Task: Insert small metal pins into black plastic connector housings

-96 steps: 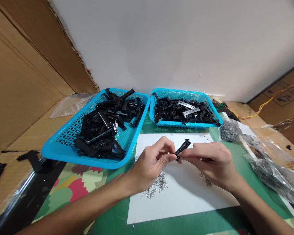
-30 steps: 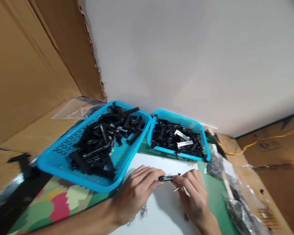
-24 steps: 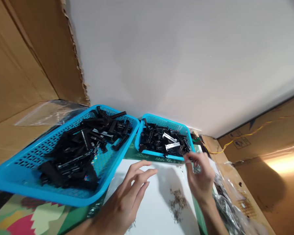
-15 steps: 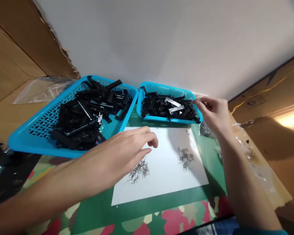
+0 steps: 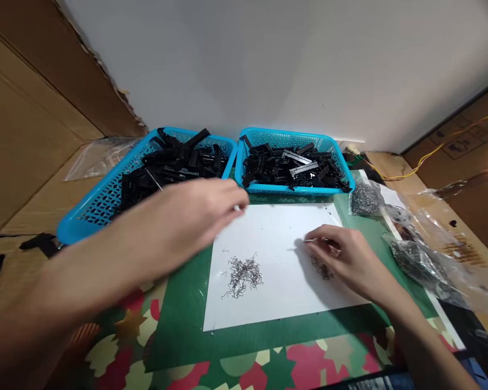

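My left hand (image 5: 211, 208), blurred by motion, is above the upper left of a white sheet (image 5: 276, 238), its fingers pinched together with a small pale bit showing at the tips. Over the sheet's right side, my right hand (image 5: 341, 252) pinches a thin metal piece (image 5: 308, 240) that points left. A pile of small bent wires (image 5: 244, 276) lies on the left of the sheet. Beside and partly under my right hand is a second wire pile (image 5: 322, 268).
Two blue baskets, one at left (image 5: 81, 216) and one at the back (image 5: 293, 189), hold black plastic parts. Clear bags of small metal pieces (image 5: 366, 199) lie at right. Cardboard (image 5: 20, 124) stands at left, near a white wall (image 5: 248, 59).
My right hand has moved from the back basket's right end down over the sheet. My left hand has risen and its fingers have closed. The view has shifted somewhat.
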Motion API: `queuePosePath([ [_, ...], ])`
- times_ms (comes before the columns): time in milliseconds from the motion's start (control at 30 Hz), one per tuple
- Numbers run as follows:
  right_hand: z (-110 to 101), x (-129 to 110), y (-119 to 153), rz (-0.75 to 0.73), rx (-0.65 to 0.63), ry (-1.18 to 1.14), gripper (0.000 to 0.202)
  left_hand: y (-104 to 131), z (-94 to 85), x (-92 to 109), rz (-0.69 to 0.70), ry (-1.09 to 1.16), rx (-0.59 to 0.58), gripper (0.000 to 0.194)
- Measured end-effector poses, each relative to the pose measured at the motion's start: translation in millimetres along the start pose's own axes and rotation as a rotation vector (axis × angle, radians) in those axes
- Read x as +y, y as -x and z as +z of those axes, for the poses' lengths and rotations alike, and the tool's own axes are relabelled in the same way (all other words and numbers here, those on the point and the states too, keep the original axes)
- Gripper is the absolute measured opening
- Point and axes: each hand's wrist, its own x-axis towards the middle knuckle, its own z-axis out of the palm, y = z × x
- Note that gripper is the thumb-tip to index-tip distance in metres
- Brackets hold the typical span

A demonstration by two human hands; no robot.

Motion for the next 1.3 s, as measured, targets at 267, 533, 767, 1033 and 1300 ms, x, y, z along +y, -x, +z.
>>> queuePosePath([
  [267,50,-41,-52,-0.307,-0.206,-0.048,0.012,2,-75.6,-68,-0.33,-0.405,-0.153,0.033],
  [533,67,-36,-55,-0.332,-0.254,-0.06,0.008,2,-26.0,-81,-0.189,-0.111,-0.477,0.013],
  [767,56,-41,-44,-0.389,-0.266,0.124,0.017,15,-12.4,-82,-0.218,-0.257,-0.386,0.014],
  [1033,43,-31,-44,-0.291,-0.214,-0.045,0.011,2,-43.3,-76,-0.1,-0.211,-0.218,0.029],
  [1300,53,-30,-47,-0.319,-0.259,-0.03,0.017,-3,-42.2,-32,-0.12,0.198,0.07,0.023],
])
